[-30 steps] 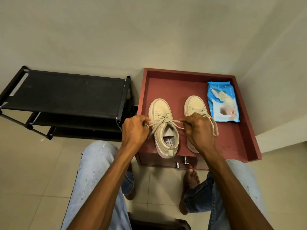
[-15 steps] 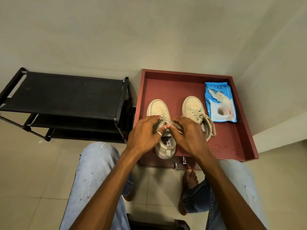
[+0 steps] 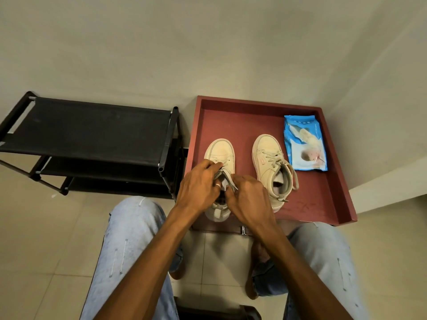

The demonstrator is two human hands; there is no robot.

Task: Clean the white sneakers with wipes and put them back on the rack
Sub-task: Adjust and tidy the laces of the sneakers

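Two off-white sneakers stand toes away from me on a red-brown tray-top table point(image 3: 323, 204). My left hand point(image 3: 198, 183) and my right hand point(image 3: 249, 195) meet over the left sneaker point(image 3: 220, 151), each pinching its laces above the tongue; the hands hide its opening. The right sneaker point(image 3: 270, 162) stands free beside them, its laces loose over the side. A blue wipes pack point(image 3: 305, 144) lies flat at the tray's right. The black shoe rack point(image 3: 87, 132) stands to the left, its top shelf bare.
A pale wall runs behind the tray and rack, with a corner at the right. My knees in light jeans and bare feet are on the tiled floor under the tray's front edge. A dark stool edge point(image 3: 217, 312) shows at the bottom.
My hands, which held the left sneaker's laces pulled apart, have come together over its tongue. The right sneaker is now uncovered.
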